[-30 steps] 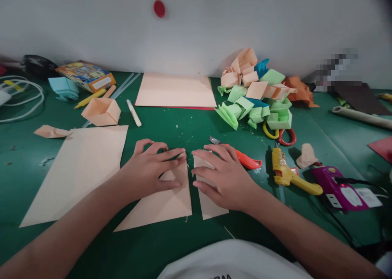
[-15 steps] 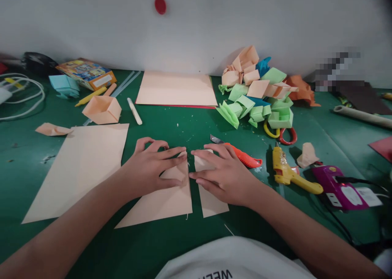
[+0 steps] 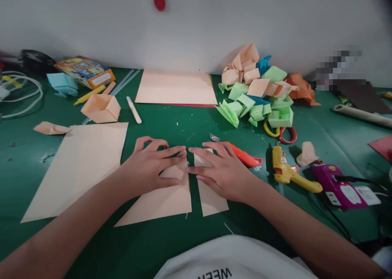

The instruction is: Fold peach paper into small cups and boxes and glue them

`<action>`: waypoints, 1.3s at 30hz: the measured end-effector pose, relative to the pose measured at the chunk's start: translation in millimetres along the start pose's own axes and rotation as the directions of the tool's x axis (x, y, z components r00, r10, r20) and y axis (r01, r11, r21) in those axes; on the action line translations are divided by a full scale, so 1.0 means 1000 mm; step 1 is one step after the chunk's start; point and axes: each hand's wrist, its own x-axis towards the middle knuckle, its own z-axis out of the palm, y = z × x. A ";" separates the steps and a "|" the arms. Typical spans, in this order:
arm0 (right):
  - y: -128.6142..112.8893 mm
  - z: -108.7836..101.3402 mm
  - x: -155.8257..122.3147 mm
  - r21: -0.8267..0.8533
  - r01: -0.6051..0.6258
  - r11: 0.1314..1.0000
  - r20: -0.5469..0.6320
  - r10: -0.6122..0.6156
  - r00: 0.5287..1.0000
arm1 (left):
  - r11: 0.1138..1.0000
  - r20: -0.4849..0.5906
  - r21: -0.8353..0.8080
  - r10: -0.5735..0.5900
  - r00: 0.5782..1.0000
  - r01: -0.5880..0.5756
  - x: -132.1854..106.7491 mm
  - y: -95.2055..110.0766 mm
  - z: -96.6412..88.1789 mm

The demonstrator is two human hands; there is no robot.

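Note:
My left hand [image 3: 157, 164] lies with spread fingers on a peach sheet of paper [image 3: 165, 203], its fingertips along the sheet's right edge. My right hand [image 3: 219, 170] rests, fingers apart, over a narrower peach paper strip [image 3: 212, 203]; its fingertips reach across the gap toward the left sheet's edge. A thin band of green table shows between the two papers. Just beyond my right hand lies an orange box cutter [image 3: 245, 154] with its blade out, partly hidden by the hand. A larger peach sheet [image 3: 76, 168] lies left of my left hand.
A yellow glue gun [image 3: 283, 170], scissors [image 3: 288, 136] and a purple power adapter [image 3: 339, 187] with cables lie to the right. Folded paper pieces [image 3: 257, 87] are heaped at the back. A peach paper box [image 3: 101, 109] and a white stick [image 3: 134, 110] stand back left.
My right hand's fingertips have shifted slightly left toward the left sheet's edge. My left hand stays in place; the view has shifted a little.

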 end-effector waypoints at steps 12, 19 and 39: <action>0.013 -0.004 -0.005 0.082 0.027 0.996 -0.041 -0.024 0.999 | 0.999 -0.015 -0.034 0.027 1.000 -0.028 -0.001 -0.002 0.000; 0.015 0.002 -0.007 0.196 0.065 0.978 -0.193 -0.027 0.981 | 0.995 -0.014 -0.091 0.042 0.999 -0.043 -0.003 -0.008 0.002; -0.010 0.015 0.005 0.194 -0.207 0.959 -0.106 0.230 0.967 | 0.774 0.085 -0.481 -0.427 0.900 0.413 -0.001 0.040 -0.005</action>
